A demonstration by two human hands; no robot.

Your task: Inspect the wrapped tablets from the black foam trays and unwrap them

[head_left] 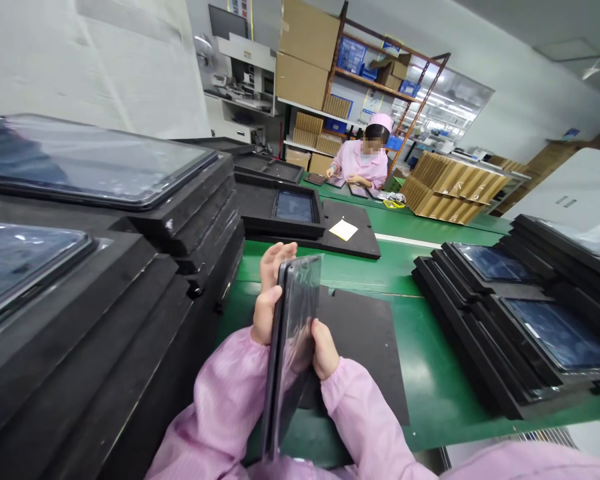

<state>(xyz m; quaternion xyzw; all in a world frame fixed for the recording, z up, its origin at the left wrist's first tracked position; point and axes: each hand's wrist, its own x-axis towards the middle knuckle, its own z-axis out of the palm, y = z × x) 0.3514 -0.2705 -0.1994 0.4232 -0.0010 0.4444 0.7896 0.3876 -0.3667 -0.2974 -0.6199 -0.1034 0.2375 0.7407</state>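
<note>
A black tablet (298, 300) with clear film over its glossy screen stands on edge in front of me, seen almost side-on. My left hand (266, 313) grips its back and left edge, thumb on the rim and fingers behind. On the screen side, my right hand (325, 352) holds the tablet with the thumb up; its other fingers are partly hidden. Beneath lies a flat black foam sheet (365, 347) on the green table (420, 373).
Black foam trays (200, 227) holding filmed tablets are stacked high at left; more trays (480, 340) stand at right. Ahead are an open foam tray (260, 207) and a yellow paper note (343, 230). Across the table a person in pink (363, 160) works beside cardboard dividers (450, 187).
</note>
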